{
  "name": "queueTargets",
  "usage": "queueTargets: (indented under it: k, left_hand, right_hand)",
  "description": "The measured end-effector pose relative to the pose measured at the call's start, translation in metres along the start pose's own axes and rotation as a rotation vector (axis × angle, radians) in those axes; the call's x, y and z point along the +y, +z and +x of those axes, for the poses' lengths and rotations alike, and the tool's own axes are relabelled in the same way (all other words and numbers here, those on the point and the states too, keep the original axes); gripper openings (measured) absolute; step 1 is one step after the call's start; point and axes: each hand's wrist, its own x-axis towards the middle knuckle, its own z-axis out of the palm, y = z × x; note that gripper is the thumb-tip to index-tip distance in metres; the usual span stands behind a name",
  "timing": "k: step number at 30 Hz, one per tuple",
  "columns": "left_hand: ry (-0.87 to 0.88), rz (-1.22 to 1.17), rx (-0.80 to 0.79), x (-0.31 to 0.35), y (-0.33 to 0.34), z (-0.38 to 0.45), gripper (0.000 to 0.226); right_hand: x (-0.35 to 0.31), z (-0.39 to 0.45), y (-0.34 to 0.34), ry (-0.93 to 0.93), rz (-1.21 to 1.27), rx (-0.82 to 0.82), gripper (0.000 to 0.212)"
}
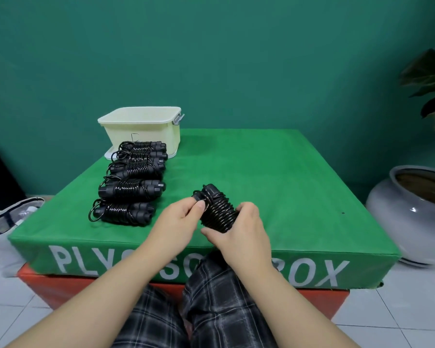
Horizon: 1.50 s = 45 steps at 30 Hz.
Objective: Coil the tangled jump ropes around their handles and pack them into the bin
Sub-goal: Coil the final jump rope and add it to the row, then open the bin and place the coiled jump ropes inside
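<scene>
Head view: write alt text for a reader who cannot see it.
Both hands, left hand and right hand, grip a coiled black jump rope over a green plyo box. Five coiled ropes lie in a row at left, in front of a cream bin.

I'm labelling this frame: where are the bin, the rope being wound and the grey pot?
bin [146,133]: head view, front wall.
rope being wound [217,214]: head view, coiled middle.
grey pot [397,217]: head view, side.
</scene>
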Motion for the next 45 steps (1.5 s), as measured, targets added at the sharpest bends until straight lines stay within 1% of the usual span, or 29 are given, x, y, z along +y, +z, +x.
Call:
queueTargets:
  k: [4, 6, 8, 10, 13, 14, 16, 19, 21, 22, 24, 26, 28, 29, 31, 33, 35, 38, 41, 43, 45]
  left_hand:
    - [-0.102, 0.030, -0.013, -0.018, -0.007, 0.002, 0.035]
    - [-0.123, 0.043, -0.027, -0.026, -0.008, 0.001, 0.034]
    - [-0.133, 0.037, -0.031, -0.031, -0.007, -0.002, 0.031]
    - [-0.134, 0.046, -0.044, -0.034, -0.005, -0.003, 0.026]
    - [-0.068, 0.050, -0.080, -0.030, -0.006, -0.004, 0.009]
    - [-0.036, 0.063, -0.091, -0.028, -0.008, -0.002, 0.010]
    - [0.005, 0.113, -0.110, -0.021, -0.014, 0.005, 0.019]
    - [0.102, 0.212, -0.091, -0.016, -0.023, 0.019, 0.033]
    - [0.180, 0.305, -0.095, -0.018, -0.026, 0.031, 0.053]
    - [0.190, 0.375, -0.108, -0.018, -0.027, 0.038, 0.066]
    - [0.229, 0.599, -0.116, -0.019, -0.028, 0.052, 0.088]
    - [0.385, 0.786, -0.045, -0.022, -0.028, 0.069, 0.099]
    - [0.482, 0.880, -0.033, -0.023, -0.031, 0.089, 0.102]
    - [0.503, 0.896, -0.050, -0.026, -0.034, 0.100, 0.100]
    - [0.529, 0.885, -0.069, -0.028, -0.043, 0.119, 0.088]
    - [0.551, 0.870, -0.033, -0.033, -0.055, 0.137, 0.079]
    - [0.495, 0.884, 0.011, -0.045, -0.070, 0.155, 0.079]
    - [0.271, 0.856, 0.097, -0.073, -0.095, 0.183, 0.079]
    - [0.067, 0.783, 0.195, -0.108, -0.109, 0.200, 0.078]
    - [-0.049, 0.713, 0.214, -0.130, -0.107, 0.204, 0.078]
    - [-0.137, 0.560, 0.226, -0.147, -0.103, 0.207, 0.077]
  right_hand:
    - [0.014, -0.005, 0.018, -0.235, -0.235, 0.095, 0.079]
    - [0.017, -0.005, 0.021, -0.263, -0.297, 0.076, 0.079]
    - [0.018, -0.005, 0.021, -0.242, -0.288, 0.001, 0.078]
    - [0.018, -0.004, 0.018, -0.187, -0.231, -0.052, 0.071]
    - [0.016, 0.001, 0.011, -0.048, -0.051, -0.099, 0.057]
    - [0.016, 0.004, 0.007, -0.008, 0.011, -0.110, 0.054]
    - [0.017, 0.011, 0.000, 0.022, 0.094, -0.095, 0.050]
    - [0.018, 0.023, -0.009, -0.011, 0.105, -0.059, 0.054]
    - [0.016, 0.033, -0.012, -0.039, 0.096, -0.048, 0.058]
    - [0.015, 0.038, -0.012, -0.059, 0.096, -0.040, 0.060]
    - [0.010, 0.049, -0.013, -0.119, 0.077, -0.039, 0.062]
    - [0.002, 0.062, -0.013, -0.201, 0.007, -0.066, 0.066]
    - [-0.007, 0.078, -0.011, -0.288, -0.083, -0.080, 0.071]
    - [-0.012, 0.087, -0.010, -0.318, -0.114, -0.080, 0.073]
    - [-0.023, 0.106, -0.008, -0.354, -0.159, -0.090, 0.075]
    - [-0.034, 0.125, -0.005, -0.387, -0.188, -0.119, 0.079]
    - [-0.044, 0.145, 0.000, -0.408, -0.160, -0.121, 0.078]
    - [-0.060, 0.176, 0.010, -0.386, -0.127, -0.114, 0.073]
    - [-0.071, 0.204, 0.024, -0.337, -0.163, -0.162, 0.068]
    - [-0.078, 0.220, 0.037, -0.318, -0.177, -0.194, 0.066]
    - [-0.084, 0.232, 0.051, -0.301, -0.166, -0.212, 0.067]
